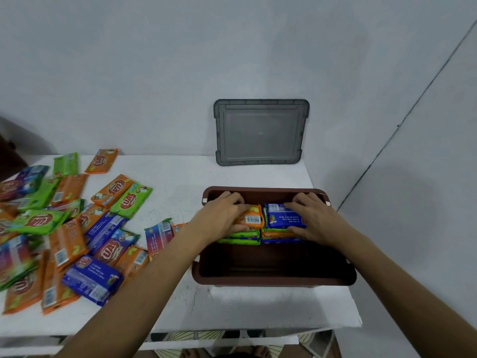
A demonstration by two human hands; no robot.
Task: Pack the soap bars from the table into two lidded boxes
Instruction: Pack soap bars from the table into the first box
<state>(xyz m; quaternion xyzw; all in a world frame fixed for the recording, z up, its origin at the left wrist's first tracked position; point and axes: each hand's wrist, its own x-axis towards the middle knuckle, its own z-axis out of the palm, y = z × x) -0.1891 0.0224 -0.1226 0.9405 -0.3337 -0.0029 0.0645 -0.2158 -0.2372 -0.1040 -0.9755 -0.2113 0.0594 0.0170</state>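
Loose soap bars (64,228) in orange, green and blue wrappers lay scattered over the left of the white table (180,177). The left hand (219,215) reached into the brown box (273,280) from the near left, fingers curled over the far edge of an orange bar (253,218) topping one stack. Beside it, a blue bar (281,217) topped a second stack, gripped likewise by the right hand (315,218), thumb on the near edge. Both stacks sat in the box's far half. Behind the box, a grey lid (260,133) leaned against the wall.
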